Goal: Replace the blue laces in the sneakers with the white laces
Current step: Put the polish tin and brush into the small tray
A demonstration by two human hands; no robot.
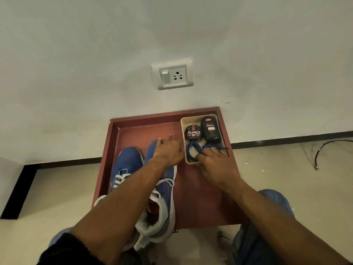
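Both sneakers (145, 180) already carry white laces (122, 177) on the red bench (200, 188). Your right hand (215, 167) is bunching the blue laces (193, 150) into the beige tray (183, 121), stowing them. Your left hand (168, 150) rests flat-fingered on the toe, steadying it.

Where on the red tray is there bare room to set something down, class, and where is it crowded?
Bare patches on the red tray: the far strip between the sneaker toes and the back rim, and the near-right area between the right sneaker and the right rim. Crowded: the beige container, packed with polish tin, bottle, blue laces and the right hand.
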